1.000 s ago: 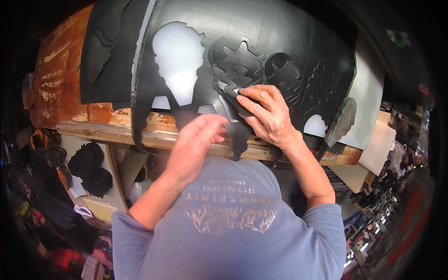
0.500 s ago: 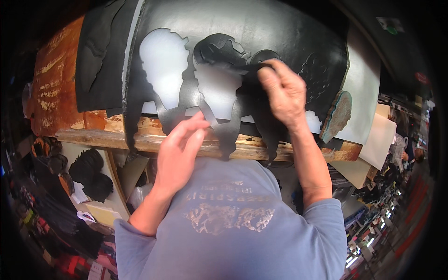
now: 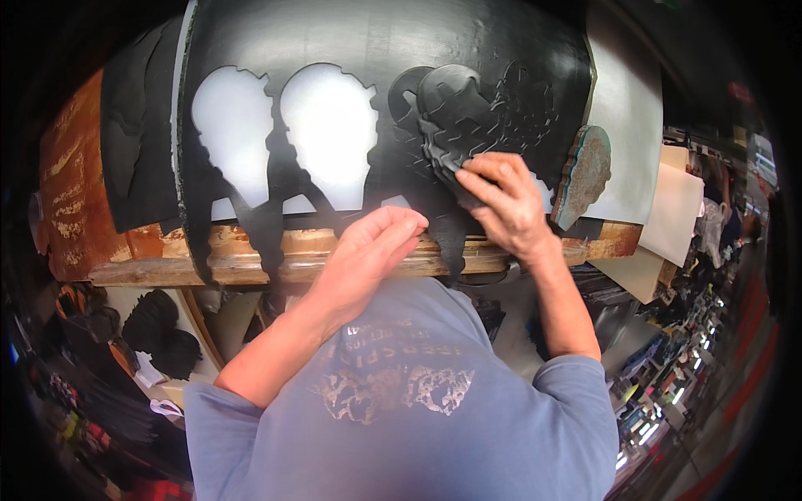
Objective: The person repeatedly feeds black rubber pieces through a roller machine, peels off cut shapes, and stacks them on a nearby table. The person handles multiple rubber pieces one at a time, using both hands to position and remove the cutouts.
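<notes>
A black leather-like sheet [image 3: 351, 33] lies over a white board, its near strips hanging over the wooden edge. Two rounded, notched holes in it show the white board [image 3: 328, 125] beneath. Right of them, several loose black cut pieces [image 3: 455, 96] with the same notched outline lie stacked and slightly fanned. My right hand [image 3: 510, 200] is closed on the near end of these pieces, fingers on top. By the sheet's near edge, my left hand [image 3: 376, 242] has its fingertips pinched together; what they hold, if anything, is hidden.
A thick block with a teal side [image 3: 585, 179] and wavy outline stands right of my right hand. The worn wooden table edge [image 3: 351, 265] runs along the front. A brown, scuffed surface [image 3: 75, 184] is at left. Dark pieces [image 3: 154, 326] lie on a shelf below.
The sheet has shifted left in view, and a second hole now shows white. My right hand has come lower, onto the stacked pieces. My left hand has moved right and its fingers have closed.
</notes>
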{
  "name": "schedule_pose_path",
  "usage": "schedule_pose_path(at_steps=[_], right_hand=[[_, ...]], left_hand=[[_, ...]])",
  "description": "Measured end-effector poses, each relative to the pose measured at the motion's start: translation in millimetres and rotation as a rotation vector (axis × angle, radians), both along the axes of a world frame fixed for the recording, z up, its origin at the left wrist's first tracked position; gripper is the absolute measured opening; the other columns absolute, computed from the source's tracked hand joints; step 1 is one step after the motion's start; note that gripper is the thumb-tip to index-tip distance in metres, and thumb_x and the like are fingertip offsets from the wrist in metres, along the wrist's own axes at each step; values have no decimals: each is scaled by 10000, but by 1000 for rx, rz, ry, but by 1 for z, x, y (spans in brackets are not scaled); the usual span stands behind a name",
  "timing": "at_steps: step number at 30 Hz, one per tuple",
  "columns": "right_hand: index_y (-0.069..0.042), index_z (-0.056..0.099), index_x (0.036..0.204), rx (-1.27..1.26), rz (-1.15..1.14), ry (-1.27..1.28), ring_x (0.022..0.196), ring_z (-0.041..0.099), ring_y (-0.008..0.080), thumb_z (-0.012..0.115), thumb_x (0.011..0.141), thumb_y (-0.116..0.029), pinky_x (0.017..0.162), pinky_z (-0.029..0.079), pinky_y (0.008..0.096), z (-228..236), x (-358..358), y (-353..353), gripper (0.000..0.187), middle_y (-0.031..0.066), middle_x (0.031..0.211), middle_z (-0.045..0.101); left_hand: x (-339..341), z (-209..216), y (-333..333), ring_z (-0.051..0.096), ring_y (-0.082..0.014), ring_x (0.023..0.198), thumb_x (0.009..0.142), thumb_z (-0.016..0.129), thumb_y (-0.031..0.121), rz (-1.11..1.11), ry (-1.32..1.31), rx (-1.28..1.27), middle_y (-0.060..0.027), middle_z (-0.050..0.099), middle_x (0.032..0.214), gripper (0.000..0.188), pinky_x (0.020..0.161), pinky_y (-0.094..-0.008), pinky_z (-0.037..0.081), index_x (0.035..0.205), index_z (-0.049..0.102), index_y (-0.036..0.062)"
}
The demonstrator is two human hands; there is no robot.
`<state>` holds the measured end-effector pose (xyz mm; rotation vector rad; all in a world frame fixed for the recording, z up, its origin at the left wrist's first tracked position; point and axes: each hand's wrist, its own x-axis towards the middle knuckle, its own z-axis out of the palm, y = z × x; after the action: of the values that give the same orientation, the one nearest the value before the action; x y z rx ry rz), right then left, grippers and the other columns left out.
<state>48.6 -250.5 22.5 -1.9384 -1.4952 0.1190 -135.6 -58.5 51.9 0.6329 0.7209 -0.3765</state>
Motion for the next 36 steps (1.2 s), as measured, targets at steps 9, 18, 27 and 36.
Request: schedule_pose_path(at_steps=[9, 18, 27, 36], right_hand=[[1, 725, 1237, -11, -41, 132, 1098, 634, 356, 899, 752, -222, 916, 561, 441, -13, -8, -11, 561, 133, 1223, 681], [26, 756, 1034, 177, -268, 284, 875, 745, 290, 773, 921, -34, 759, 602, 348, 8, 23, 4, 130, 156, 1017, 734], [-3, 738, 1304, 399, -577, -11, 865, 664, 118, 682, 1073, -99, 755, 581, 265, 63, 93, -31, 256, 46, 1122, 724], [-20, 749, 1225, 38, -384, -116, 1025, 652, 324, 864, 762, 1, 868, 562, 408, -25, 22, -34, 477, 128, 1168, 692]], left_hand=[[12, -20, -13, 600, -154, 1205, 1140, 541, 265, 46, -214, -55, -41, 644, 1229, 275, 1140, -373, 440, 1104, 687, 35], [4, 31, 2, 638, -232, 1311, 1128, 545, 155, -221, -80, 357, -186, 600, 1504, 268, 1145, -399, 518, 1265, 668, -39], [40, 24, -2, 616, -233, 1346, 1122, 582, 196, 7, -155, 293, -178, 609, 1489, 322, 1171, -373, 485, 1331, 654, -39], [83, 5, -20, 624, -186, 1274, 1105, 638, 254, -70, -56, 369, -90, 668, 1386, 339, 1089, -333, 489, 1342, 652, 12]])
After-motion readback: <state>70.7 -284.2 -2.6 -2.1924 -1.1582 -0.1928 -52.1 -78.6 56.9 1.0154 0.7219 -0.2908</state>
